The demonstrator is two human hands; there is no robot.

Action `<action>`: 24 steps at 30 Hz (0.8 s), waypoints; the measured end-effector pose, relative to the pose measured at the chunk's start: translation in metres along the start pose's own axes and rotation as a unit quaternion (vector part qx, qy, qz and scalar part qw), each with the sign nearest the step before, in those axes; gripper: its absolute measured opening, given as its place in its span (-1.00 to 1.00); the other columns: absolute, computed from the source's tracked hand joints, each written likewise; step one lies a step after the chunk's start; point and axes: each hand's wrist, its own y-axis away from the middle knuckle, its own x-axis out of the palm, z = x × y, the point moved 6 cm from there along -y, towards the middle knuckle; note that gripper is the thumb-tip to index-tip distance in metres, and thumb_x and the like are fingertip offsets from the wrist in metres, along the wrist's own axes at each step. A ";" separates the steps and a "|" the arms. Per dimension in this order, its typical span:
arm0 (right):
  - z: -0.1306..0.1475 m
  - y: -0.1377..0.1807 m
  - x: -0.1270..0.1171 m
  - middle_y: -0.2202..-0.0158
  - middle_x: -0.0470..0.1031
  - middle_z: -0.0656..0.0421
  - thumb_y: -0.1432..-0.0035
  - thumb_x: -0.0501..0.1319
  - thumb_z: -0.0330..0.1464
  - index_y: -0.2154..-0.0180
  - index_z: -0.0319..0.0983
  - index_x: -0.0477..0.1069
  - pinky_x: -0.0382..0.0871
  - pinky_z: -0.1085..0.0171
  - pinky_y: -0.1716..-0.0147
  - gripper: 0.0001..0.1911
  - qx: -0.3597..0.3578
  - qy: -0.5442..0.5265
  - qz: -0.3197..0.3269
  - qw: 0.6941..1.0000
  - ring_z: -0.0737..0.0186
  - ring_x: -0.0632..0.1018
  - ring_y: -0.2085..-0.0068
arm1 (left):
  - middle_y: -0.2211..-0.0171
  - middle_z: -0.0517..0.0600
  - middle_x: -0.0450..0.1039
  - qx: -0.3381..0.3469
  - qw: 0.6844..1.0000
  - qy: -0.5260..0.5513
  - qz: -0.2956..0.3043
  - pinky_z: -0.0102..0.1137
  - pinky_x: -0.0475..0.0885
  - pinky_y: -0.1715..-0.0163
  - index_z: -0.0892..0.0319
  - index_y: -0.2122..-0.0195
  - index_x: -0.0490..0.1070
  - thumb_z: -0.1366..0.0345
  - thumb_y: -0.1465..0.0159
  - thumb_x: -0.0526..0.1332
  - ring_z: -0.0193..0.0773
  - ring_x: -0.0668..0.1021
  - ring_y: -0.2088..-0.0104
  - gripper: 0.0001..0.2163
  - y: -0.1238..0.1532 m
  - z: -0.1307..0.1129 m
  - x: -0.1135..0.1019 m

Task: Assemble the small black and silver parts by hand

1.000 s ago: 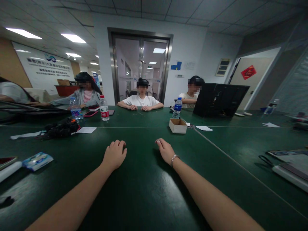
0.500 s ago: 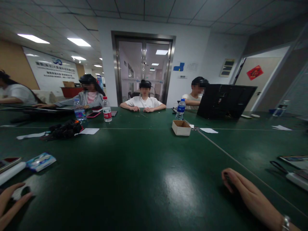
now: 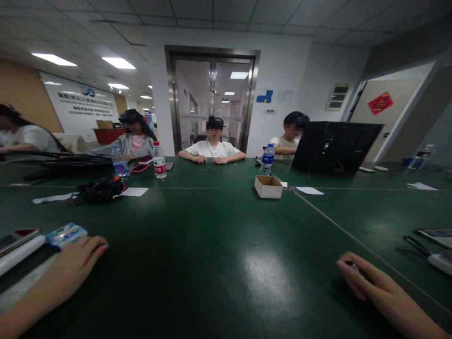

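Observation:
My left hand (image 3: 72, 264) lies flat on the green table (image 3: 226, 245) at the lower left, fingers stretched out, holding nothing. Its fingertips are just below a blue packet (image 3: 67, 234) and beside a long white object (image 3: 21, 252). My right hand (image 3: 369, 282) rests on the table at the lower right with its fingers drawn together; a small dark bit shows at the fingertips, too small to name. Both forearms run out of the bottom corners.
A small open cardboard box (image 3: 268, 186), water bottles (image 3: 159, 161) (image 3: 267, 160), a black bundle (image 3: 99, 189) and paper sheets (image 3: 309, 190) lie mid-table. A black laptop (image 3: 335, 147) stands at the back right. Several people sit along the far edge. Scissors and flat items (image 3: 427, 245) lie at the right.
Both hands drew back from the middle of the table and spread to the sides. Since half a second ago the left hand slid forward to the blue packet; the right hand's fingers closed together.

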 end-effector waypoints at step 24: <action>0.001 0.003 -0.015 0.39 0.50 0.07 -0.08 -0.08 0.04 0.48 -0.12 0.40 0.42 0.17 0.23 -0.53 -0.041 -0.033 -0.092 0.994 0.07 0.51 0.29 | 0.45 0.01 0.37 0.022 0.927 0.374 0.021 -0.35 0.22 0.45 0.09 0.38 0.32 -0.11 -0.21 -0.12 -0.19 0.40 0.45 -0.59 -0.144 -0.246 0.090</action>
